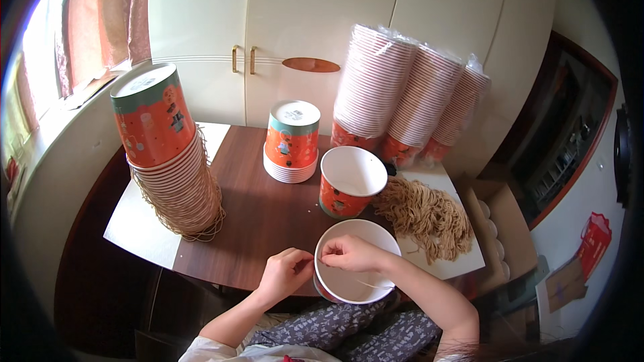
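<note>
A white-lined paper bucket (365,236) stands in front of me at the table's near edge, mouth up. My right hand (352,253) reaches over its rim, fingers pinched against the inside of the left wall. From there a thin pale cord (373,285) trails across the inside of the bucket. Just outside the same stretch of rim, my left hand (288,272) has its fingertips closed together; whatever they pinch is too small to make out. Beyond stands a second upright orange bucket (342,202). To its right lies a heap of tan cords (429,218).
At left rises a tall stack of upside-down buckets (151,124) with cord loops hanging round it. A shorter inverted stack (292,147) stands mid-table. Plastic-wrapped bucket stacks (376,84) fill the back right. Beside the table's right edge is an open cardboard box (520,228).
</note>
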Available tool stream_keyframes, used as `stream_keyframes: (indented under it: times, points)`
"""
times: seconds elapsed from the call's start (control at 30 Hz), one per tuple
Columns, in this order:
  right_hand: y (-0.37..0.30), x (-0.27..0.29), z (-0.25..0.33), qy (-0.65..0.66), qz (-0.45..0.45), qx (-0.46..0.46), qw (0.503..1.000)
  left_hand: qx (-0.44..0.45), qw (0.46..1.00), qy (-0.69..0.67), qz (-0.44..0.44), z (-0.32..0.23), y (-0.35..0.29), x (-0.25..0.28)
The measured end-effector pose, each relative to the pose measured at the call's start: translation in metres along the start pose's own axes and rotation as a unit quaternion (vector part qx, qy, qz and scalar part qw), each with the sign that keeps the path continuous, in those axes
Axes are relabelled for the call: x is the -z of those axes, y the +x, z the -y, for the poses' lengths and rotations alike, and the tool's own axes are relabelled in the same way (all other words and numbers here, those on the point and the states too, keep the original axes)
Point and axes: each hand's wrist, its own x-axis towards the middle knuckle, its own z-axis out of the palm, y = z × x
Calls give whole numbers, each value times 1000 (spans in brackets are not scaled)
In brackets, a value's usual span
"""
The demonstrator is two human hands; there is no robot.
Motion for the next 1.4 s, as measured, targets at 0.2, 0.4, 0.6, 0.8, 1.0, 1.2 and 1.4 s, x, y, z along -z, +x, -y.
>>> stream_keyframes:
  times: [0.2, 0.4, 0.6, 0.8, 1.0, 1.2, 1.4]
  points:
    - [1, -2, -7, 170, 39, -25, 984, 24, 999, -23, -15, 3, 0, 3]
    - [-9, 4, 1, 303, 68, -93, 946, 27, 988, -148, -36, 15, 5, 9]
    - [-22, 7, 17, 203, 33, -90, 975, 1, 956, -291, -17, 0, 20, 34]
    - [-18, -4, 25, 145, -32, 79, 986, -47, 947, -314, 47, -38, 35, 42]
    - [-18, -2, 34, 131, -135, 96, 977, -45, 952, -291, 78, -36, 44, 27]
    - [-17, 4, 29, 188, -125, 120, 967, 92, 920, -329, 189, -17, 34, 14]
    - [-29, 7, 41, 248, -133, 59, 958, 162, 921, -321, 149, -14, 32, 16]
